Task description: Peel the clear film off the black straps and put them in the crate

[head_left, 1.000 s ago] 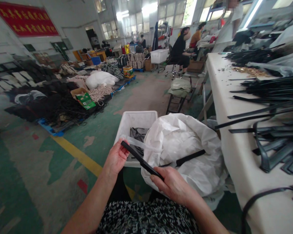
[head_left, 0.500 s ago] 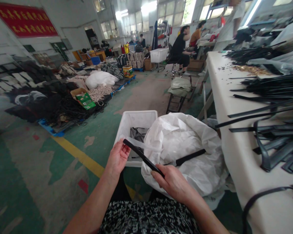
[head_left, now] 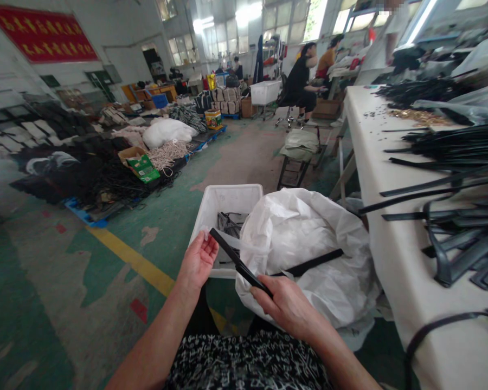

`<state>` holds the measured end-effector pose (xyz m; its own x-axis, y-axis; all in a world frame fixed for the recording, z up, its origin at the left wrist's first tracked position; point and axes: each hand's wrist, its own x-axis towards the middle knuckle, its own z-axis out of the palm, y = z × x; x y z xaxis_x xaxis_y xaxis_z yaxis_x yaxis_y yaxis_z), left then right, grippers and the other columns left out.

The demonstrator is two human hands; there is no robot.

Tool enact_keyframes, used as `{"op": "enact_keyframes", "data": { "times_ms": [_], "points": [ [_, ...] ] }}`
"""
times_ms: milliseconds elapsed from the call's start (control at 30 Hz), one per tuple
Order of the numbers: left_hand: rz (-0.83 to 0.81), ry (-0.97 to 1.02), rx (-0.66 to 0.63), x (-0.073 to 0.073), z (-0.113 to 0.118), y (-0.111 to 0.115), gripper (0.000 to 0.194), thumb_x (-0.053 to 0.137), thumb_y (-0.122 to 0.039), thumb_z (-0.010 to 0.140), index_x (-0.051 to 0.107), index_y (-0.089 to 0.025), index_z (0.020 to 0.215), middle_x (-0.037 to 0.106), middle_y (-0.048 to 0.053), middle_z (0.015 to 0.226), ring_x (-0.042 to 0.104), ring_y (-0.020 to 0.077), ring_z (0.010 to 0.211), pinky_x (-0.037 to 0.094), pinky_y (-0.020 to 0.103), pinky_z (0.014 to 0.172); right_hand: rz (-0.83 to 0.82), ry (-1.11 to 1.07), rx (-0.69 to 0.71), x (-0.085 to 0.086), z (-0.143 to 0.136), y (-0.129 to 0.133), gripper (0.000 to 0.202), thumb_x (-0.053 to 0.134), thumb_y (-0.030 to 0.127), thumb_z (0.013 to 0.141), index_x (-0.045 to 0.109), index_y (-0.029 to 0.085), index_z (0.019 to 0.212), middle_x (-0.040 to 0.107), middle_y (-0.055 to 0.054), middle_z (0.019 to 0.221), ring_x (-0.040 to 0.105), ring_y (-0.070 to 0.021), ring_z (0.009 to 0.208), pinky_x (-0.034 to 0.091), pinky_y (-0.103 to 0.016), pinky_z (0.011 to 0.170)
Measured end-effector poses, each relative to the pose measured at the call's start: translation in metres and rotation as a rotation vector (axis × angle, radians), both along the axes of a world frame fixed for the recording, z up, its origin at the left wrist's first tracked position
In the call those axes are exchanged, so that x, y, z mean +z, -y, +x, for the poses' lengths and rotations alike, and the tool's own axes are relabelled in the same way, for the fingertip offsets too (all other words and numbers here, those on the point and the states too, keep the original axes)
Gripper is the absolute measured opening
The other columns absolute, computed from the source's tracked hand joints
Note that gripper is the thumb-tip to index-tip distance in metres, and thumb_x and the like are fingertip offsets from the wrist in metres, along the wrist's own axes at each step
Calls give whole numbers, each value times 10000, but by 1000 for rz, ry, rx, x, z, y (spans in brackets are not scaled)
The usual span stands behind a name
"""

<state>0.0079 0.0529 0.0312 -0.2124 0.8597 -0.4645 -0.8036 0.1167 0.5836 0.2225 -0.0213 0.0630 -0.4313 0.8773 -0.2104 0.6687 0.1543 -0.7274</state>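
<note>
My right hand [head_left: 287,303] is closed around a black strap [head_left: 228,252], folded so that two lengths lie together near the fingers. The strap's far end points up and left towards my left hand, and a longer black piece [head_left: 319,262] stretches right across the white sack [head_left: 301,208]. With thumb and fingertips, my left hand [head_left: 198,261] pinches a clear plastic strip [head_left: 230,240], which trails right towards the sack. The strap's tip is close beside the left fingers, apart from them. Below lies a white plastic crate [head_left: 232,190] with dark strips [head_left: 228,222] inside.
At right a white-covered table [head_left: 374,179] carries many black straps [head_left: 451,143] and small gold-coloured parts [head_left: 418,116]. Ahead are a stool with a cloth [head_left: 299,145] and seated people [head_left: 303,76]. Loaded pallets [head_left: 85,214] stand at left.
The strap's tip has come slightly away from my left fingers, and its folded lengths have separated a little. The piece over the sack shows more of its length. Both hands have barely moved.
</note>
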Motion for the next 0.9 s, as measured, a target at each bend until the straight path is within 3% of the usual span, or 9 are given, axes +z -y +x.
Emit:
{"op": "enact_keyframes", "data": {
  "times_ms": [600,900],
  "points": [
    [1,-19,23,-5,1,-4,89,571,-110,857,648,-121,812,701,38,735,671,105,663,558,212,660,27,21,2,-4,-2,-1,354,393,403,928,600,172,756,631,-36,628,570,-136,560,303,-232,526],
    [-37,59,37,-7,-1,-7,113,589,-197,868,644,-135,792,693,25,715,667,102,645,550,211,642,-10,-27,26,2,0,2,342,398,388,928,589,171,745,625,-31,622,552,-128,556,313,-223,535]
  ]
}}
